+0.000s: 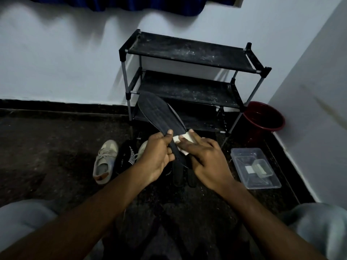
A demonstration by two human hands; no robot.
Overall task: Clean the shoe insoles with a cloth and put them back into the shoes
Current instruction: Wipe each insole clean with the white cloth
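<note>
Insole wiping is what I'm watching: one dark insole is held up over the floor, toe end pointing far toward the shoe rack, heel end near the person. The left hand grasps its near half, thumb on top and fingers curled beneath. The right hand lays its fingers over a small white cloth folded round the insole's right edge. That thumb is hidden underneath, so I take it for a pinch clamping cloth to insole. By my reckoning the job is in its cleaning stage, with putting back yet to come. A beige shoe lies on the floor to the left, a second beige shoe is half hidden behind the left hand, and what looks like a black shoe with white stripes sits between them. Whether any holds an insole I can't make out. Long dark shapes lie below the hands (more insoles or shoes, too dim to tell). The insole looks thin, matte and bendy, ribbed with lengthwise lines; the cloth looks soft and squarely folded. The beige shoe is laced fabric, scuffed. The rack has dusty black shelves on metal tubes. To its right stands a glossy red bucket, and nearer sits a clear hard plastic box with a smaller tub inside.
</note>
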